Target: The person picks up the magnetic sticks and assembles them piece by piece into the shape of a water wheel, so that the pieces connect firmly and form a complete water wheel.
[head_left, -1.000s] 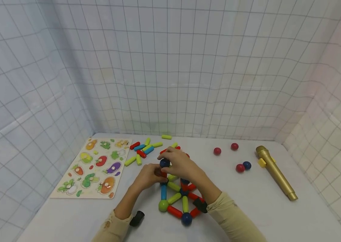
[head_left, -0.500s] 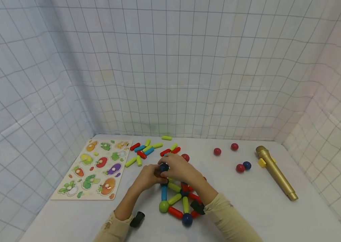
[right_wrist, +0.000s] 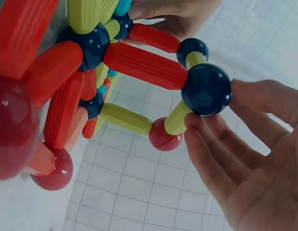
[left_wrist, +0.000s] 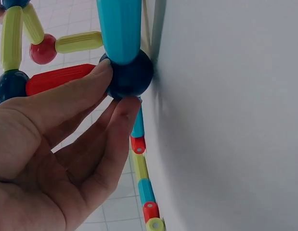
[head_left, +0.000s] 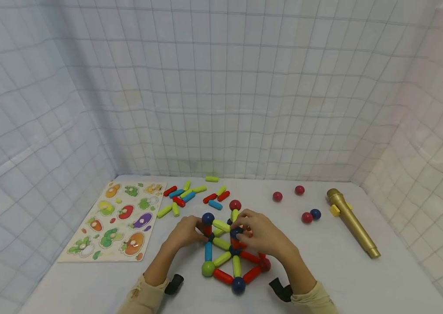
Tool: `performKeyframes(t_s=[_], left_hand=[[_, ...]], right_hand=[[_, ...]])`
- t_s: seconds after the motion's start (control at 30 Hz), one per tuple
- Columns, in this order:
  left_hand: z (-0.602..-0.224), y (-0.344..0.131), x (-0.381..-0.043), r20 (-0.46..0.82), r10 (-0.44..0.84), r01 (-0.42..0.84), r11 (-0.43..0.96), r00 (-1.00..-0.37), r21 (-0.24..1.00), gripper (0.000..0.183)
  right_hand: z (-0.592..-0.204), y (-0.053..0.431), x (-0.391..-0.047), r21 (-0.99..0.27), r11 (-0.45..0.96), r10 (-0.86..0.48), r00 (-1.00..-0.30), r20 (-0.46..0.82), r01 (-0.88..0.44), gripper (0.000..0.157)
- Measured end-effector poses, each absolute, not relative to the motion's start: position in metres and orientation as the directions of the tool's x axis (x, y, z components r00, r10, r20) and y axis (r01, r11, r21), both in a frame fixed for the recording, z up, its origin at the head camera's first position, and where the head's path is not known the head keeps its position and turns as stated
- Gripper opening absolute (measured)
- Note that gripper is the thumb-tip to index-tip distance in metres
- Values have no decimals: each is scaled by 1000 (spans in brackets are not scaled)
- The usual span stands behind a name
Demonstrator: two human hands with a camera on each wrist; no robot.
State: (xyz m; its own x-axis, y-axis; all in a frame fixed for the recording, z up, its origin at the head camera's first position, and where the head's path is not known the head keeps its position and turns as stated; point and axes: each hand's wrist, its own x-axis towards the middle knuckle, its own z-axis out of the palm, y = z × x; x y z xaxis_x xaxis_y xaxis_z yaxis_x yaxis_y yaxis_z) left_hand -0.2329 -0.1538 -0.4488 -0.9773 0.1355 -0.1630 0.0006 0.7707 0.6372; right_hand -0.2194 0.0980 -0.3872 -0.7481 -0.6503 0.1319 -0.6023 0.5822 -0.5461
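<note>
Two dark-blue balls are pinched by two hands.

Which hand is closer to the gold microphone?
Right. The right hand is left of the gold microphone, pinching a dark blue ball atop the build. The left hand is farther away, at the build's left side, pinching a lower blue ball.

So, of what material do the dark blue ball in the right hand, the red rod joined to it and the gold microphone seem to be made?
Dark blue ball: probably plastic, glossy, with sharp highlights. Red rod: likely moulded plastic, satin, with lengthwise ridges. Gold microphone: perhaps metallic-coated plastic; its sheen leaves real metal possible.
</note>
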Motion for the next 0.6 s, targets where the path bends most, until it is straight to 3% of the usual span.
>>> performKeyframes(t_s=[0.3, 0.5, 0.6], left_hand=[[-451, -140, -271, -166, 156, 25, 795, -974, 606, 22], [-454, -120, -296, -121, 288, 162, 786, -950, 597, 24], [-450, -122, -298, -89, 292, 183, 779, -952, 600, 24]], right_hand=[[-392, 96, -217, -488, 596, -634, -747, 200, -637, 22], [-393, 96, -216, -437, 643, -609, -766, 207, -629, 24], [-391, 98, -217, -439, 643, -610, -766, 202, -628, 27]])
